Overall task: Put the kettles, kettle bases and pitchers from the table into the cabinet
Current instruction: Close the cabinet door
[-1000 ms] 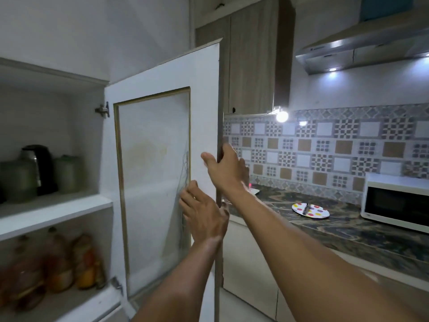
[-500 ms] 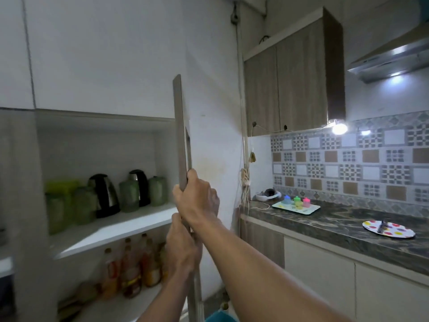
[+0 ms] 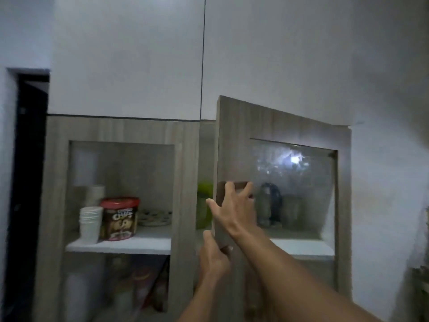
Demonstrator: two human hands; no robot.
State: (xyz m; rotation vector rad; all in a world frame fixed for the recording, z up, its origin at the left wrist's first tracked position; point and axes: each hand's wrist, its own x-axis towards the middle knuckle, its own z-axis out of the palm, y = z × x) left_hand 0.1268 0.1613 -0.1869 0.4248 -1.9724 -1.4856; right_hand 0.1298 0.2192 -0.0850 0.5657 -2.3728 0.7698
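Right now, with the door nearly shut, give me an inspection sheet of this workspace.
Surface: white shelf behind the right cabinet door; the table is out of view.
Job's things: dark kettle and blurred pale jug shapes on that shelf behind the glass; a green pitcher shows in the door gap.
Clutter: left compartment holds stacked white cups, a chocolate chips tub and a patterned plate.
Grips: right hand spread flat on the door's free edge; left hand curled around that edge lower down.
Cables: nothing seen.
Surroundings: plain white upper panels, dark doorway at left.
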